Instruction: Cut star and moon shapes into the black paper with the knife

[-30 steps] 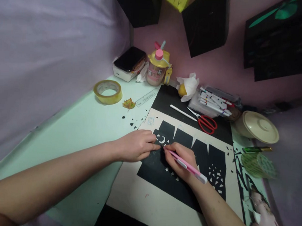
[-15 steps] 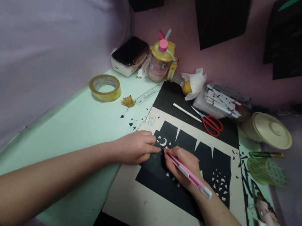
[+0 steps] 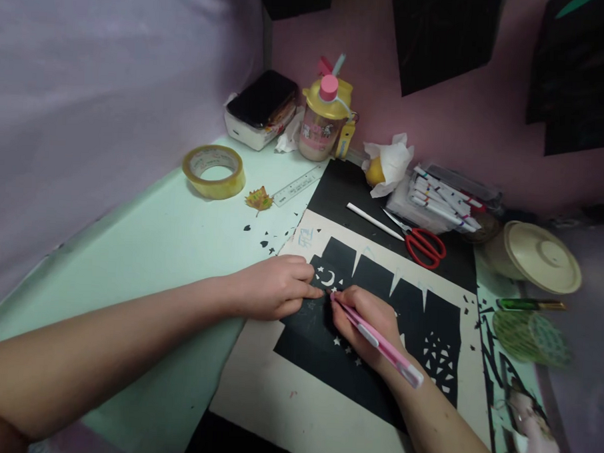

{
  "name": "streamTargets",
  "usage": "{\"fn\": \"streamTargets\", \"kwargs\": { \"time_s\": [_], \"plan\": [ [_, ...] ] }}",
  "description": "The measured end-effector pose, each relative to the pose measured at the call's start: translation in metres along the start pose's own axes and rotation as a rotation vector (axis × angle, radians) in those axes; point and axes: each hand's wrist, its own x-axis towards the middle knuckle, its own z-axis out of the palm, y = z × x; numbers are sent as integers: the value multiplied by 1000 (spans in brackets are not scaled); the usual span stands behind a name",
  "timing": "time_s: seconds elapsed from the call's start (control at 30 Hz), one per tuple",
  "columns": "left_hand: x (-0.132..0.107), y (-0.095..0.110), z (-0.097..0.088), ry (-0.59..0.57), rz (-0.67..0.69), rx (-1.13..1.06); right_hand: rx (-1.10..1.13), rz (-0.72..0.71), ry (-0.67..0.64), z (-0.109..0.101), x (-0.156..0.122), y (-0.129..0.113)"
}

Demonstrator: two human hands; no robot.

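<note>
Beside the crescent cut-out: left hand (image 3: 274, 289), index finger straight out with its tip on the black sheet (image 3: 317, 347), other fingers curled together. Right hand (image 3: 365, 316) close by, thumb and forefinger pinching a pink pen-shaped tool (image 3: 377, 336) low near its tip, handle slanting back over the wrist.

Narrow gap between the hands. Sheet's left edge runs by the left hand; far edge notched with three slim Vs. Right end, pierced with small angular holes, reaches past the right hand. Pale board (image 3: 260, 385) shows as a margin, broad on the near side. Green table (image 3: 180, 268) spreads leftward to a draped cloth (image 3: 113, 78).

Tool tip just right of the left index fingertip, below the crescent; blade or nib, cannot tell. Sheet lies under both hands, small cut stars nearer the wearer.

Farther out: white pen (image 3: 375, 222) beside red-handled scissors (image 3: 424, 248); leftward, ruler (image 3: 298, 186), leaf (image 3: 259, 198), tape roll (image 3: 216, 188).
</note>
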Motion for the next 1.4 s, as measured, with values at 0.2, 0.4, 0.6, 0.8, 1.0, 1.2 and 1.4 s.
{"fn": "streamTargets", "kwargs": {
  "time_s": [0.2,0.4,0.6,0.8,1.0,1.2,1.4],
  "plan": [
    [0,0,1,7,-3,-7,15,49,1,1,-3,2],
    [0,1,1,16,-2,-10,68,66,-6,0,-2,2],
    [-1,0,1,13,0,-10,98,85,-14,-2,-1,0],
    [-1,0,2,19,-6,-13,115,92,-9,0,-2,2],
    [-2,-1,3,15,-1,-11,101,79,-25,0,-3,3],
    [-2,0,3,3,-14,0,94,30,-47,0,-1,3],
    [-1,2,3,-2,-29,30,16,-22,-45,1,3,2]
  ]
}}
